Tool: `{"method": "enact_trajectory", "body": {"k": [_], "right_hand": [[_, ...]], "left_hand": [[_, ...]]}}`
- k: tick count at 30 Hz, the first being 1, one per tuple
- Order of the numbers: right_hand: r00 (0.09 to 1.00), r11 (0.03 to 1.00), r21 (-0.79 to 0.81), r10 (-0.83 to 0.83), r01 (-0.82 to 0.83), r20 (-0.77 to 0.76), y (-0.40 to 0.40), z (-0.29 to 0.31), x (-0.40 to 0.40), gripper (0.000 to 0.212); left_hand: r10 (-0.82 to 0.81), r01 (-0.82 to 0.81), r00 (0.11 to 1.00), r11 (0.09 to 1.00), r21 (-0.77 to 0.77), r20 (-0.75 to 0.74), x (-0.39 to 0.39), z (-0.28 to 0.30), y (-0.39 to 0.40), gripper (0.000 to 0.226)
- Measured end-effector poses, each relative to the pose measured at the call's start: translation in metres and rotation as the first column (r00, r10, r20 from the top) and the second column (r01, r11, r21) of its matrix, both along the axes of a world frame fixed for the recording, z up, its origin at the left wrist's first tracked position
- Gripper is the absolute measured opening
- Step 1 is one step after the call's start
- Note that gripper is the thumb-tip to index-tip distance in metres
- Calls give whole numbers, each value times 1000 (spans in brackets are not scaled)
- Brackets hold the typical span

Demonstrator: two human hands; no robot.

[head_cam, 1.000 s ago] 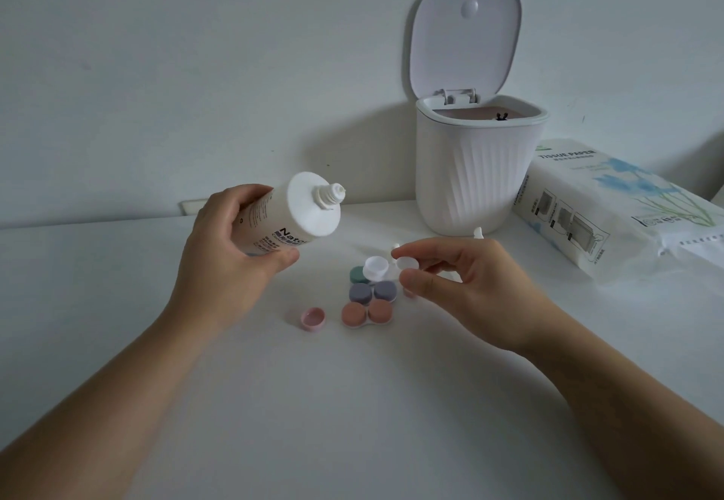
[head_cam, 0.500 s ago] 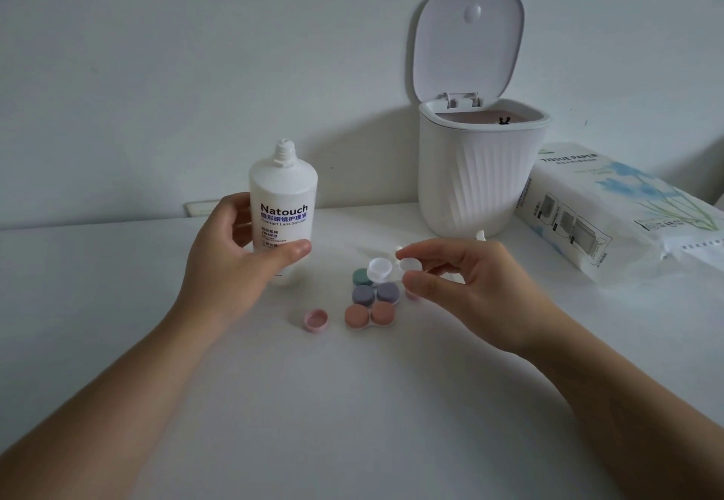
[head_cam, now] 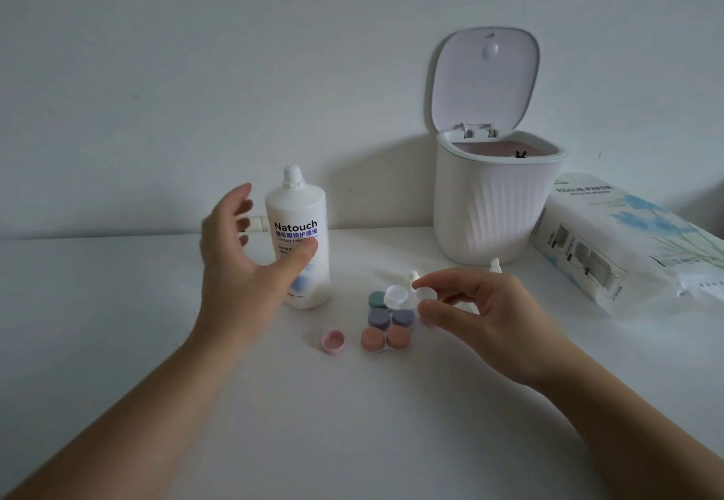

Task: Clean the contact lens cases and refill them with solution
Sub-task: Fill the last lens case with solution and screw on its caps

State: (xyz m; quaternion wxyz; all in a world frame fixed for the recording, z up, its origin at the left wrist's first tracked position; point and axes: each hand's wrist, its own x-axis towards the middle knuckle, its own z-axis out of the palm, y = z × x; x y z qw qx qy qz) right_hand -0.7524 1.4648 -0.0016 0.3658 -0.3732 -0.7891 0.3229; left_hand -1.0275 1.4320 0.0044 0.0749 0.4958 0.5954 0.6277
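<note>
A white solution bottle [head_cam: 297, 225] with its cap off stands upright on the table. My left hand [head_cam: 239, 260] hovers just left of it, fingers spread and off the bottle. My right hand [head_cam: 478, 315] pinches an uncapped clear lens case [head_cam: 407, 296] by its right well, held just above the other cases. Below it lie a purple-capped case [head_cam: 391, 318] and a salmon-capped case [head_cam: 386, 339]. A green cap [head_cam: 377, 299] shows beside the clear case. A loose pink cap [head_cam: 333, 341] lies open side up to the left.
A white ribbed desk bin [head_cam: 493, 205] with its lid raised stands at the back right. A tissue paper pack [head_cam: 627, 249] lies to its right. Small white pieces [head_cam: 495, 264] lie by the bin's base. The table is white, against a white wall.
My left hand tipped the bottle upright, set it down on the table and let go. My right hand has kept the clear case almost still.
</note>
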Motion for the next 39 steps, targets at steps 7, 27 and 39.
{"method": "enact_trajectory", "body": {"k": [7, 27, 39], "right_hand": [[1000, 999, -28, 26, -27, -13, -3, 2, -1, 16], [992, 992, -1, 127, -127, 12, -6, 1, -2, 21], [882, 972, 123, -232, 198, 410, 14, -6, 1, 38]], "left_hand": [[-239, 290, 911, 951, 111, -337, 33, 3, -29, 33], [-645, 608, 764, 714, -347, 12, 45, -7, -25, 14], [-670, 637, 742, 692, -338, 25, 34, -7, -21, 21]]}}
